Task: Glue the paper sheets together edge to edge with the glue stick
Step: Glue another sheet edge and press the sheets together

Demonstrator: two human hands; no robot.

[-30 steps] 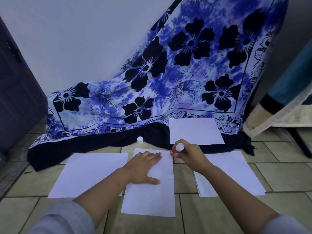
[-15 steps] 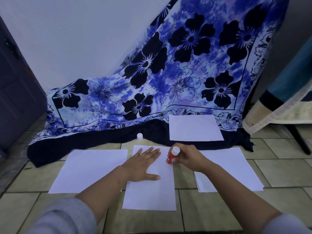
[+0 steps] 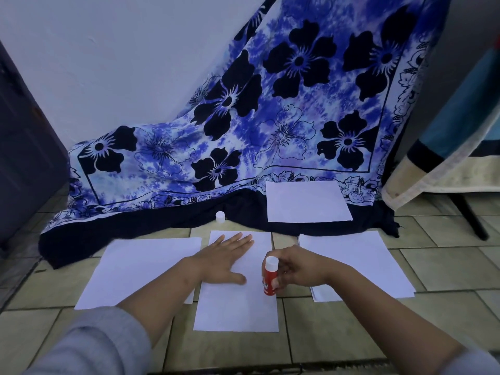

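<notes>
Several white paper sheets lie on the tiled floor. My left hand [image 3: 226, 259] presses flat, fingers spread, on the middle sheet [image 3: 235, 309]. My right hand [image 3: 300, 269] grips a red glue stick [image 3: 269, 280] with a white end up, its lower end touching the right edge of the middle sheet. A left sheet [image 3: 140, 269] slightly tucks under the middle one. A right sheet [image 3: 359, 261] lies apart. A far sheet [image 3: 307, 201] rests on the cloth. The white glue cap [image 3: 220, 216] stands beyond the middle sheet.
A blue flowered cloth [image 3: 270, 125] drapes from the wall onto the floor behind the sheets. A dark door [image 3: 24, 163] stands at left. Furniture with a pale fabric cover [image 3: 443, 169] and a dark leg [image 3: 469, 217] is at right.
My right hand has drawn the glue stick down the middle sheet's right edge, from its top corner toward me. My left hand has stayed flat on the sheet.
</notes>
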